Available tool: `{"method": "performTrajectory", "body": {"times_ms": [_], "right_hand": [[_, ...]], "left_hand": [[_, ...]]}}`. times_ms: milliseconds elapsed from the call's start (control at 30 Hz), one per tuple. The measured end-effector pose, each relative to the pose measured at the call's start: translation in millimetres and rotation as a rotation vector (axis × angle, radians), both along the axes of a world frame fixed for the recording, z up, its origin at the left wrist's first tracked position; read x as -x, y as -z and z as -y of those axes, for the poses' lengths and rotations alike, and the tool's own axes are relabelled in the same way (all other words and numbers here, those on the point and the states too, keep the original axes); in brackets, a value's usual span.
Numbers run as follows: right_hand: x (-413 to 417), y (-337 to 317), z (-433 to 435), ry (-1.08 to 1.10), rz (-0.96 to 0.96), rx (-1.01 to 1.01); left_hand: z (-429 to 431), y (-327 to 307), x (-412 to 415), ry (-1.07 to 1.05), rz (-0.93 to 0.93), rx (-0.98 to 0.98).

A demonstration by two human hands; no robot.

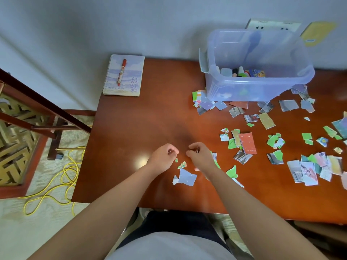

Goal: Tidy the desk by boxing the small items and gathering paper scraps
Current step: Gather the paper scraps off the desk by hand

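- Paper scraps start just on the wrist side of the left hand and the right hand. A grey-blue torn piece lies on the counter between the forearms, and a green-and-red scrap and a tiny green chip lie in the gap below the knuckles.
- Far beyond the left hand and to its left, a spiral notebook sits at the counter's back corner with a red pen lying on its cover.
- The left hand is over bare wood, back upward, fingers curled in and thumb against the forefinger. I cannot tell whether it pinches anything.
- The right hand is just beside it, with a narrow gap between the knuckles and the fingers curled the same way. Something dark shows at the fingertips, but I cannot tell whether it is a held thing or shadow.
- Both forearms reach in from the near edge and converge toward the hands.
- Green scraps lie partly under the right wrist. Further right, a red card piece lies among green ones, and more scraps are scattered on to the counter's right side.
- Well beyond the right hand and to its right, a translucent blue box stands open-topped with small items inside, and scraps touch its front.
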State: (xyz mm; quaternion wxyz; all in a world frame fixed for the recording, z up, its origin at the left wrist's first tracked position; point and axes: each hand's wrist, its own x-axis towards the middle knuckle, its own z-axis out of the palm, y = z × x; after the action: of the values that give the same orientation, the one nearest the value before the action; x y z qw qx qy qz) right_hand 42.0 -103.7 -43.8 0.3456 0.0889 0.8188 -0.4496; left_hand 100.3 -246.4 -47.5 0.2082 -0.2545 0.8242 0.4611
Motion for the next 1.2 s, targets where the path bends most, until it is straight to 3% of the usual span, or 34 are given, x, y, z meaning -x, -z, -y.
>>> {"method": "performTrajectory", "body": {"times_ms": [100, 233, 467, 733, 967, 1200], "right_hand": [[-6, 6, -8, -0.313, -0.173, -0.196], [-13, 11, -12, -0.525, -0.237, -0.332], [-19, 16, -14, -0.603, -0.398, -0.392], [-12, 15, -10, -0.662, -0.348, -0.424], [-11, 17, -8, -0.645, -0.291, -0.422], [-11, 12, -8, -0.163, -0.164, -0.2]], "left_hand": [[0, 3, -8, 0.129, -0.029, 0.134], [-3, 6, -13, 0.211, -0.075, 0.234], [-5, 7, -16, 0.246, -0.12, 0.343], [-5, 10, -18, 0.245, -0.148, 0.357], [-5, 12, -19, 0.258, -0.162, 0.37], [-4, 14, -17, 0.258, -0.134, 0.369]]}}
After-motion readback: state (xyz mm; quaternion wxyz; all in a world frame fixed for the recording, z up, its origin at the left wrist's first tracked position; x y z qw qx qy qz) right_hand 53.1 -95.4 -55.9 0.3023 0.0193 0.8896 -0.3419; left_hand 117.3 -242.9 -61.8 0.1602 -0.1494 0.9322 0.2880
